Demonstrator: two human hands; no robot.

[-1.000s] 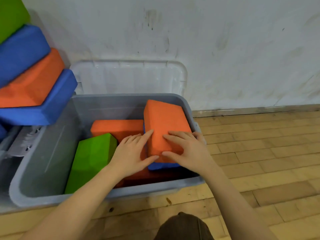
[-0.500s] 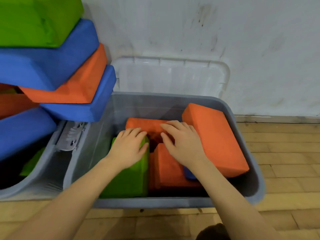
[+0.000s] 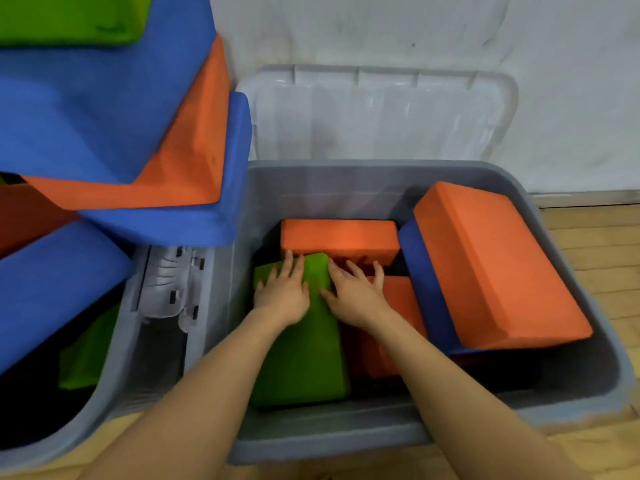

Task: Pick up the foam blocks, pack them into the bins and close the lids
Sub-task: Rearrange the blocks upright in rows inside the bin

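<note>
A grey bin (image 3: pixel 571 393) sits on the wooden floor with foam blocks inside. My left hand (image 3: pixel 282 294) lies flat with straight fingers on a green block (image 3: pixel 304 358) at the bin's left. My right hand (image 3: pixel 356 294) rests with spread fingers across the green block's right edge and a low orange block (image 3: pixel 398 306). Another orange block (image 3: pixel 341 239) lies at the back. A large orange block (image 3: pixel 491 265) leans tilted on a blue block (image 3: pixel 427 289) at the right. The clear lid (image 3: pixel 381 112) stands open against the wall.
A second grey bin (image 3: pixel 114 386) at the left is overfilled with a leaning stack of blue (image 3: pixel 86 109), orange (image 3: pixel 187 161) and green (image 3: pixel 65 15) blocks that overhangs the first bin's left rim. White wall behind, wood floor (image 3: pixel 599 258) to the right.
My right hand left the tilted orange block and moved left to the low orange block and the green block's edge. My left hand reached further along the green block. The view shifted closer and leftward.
</note>
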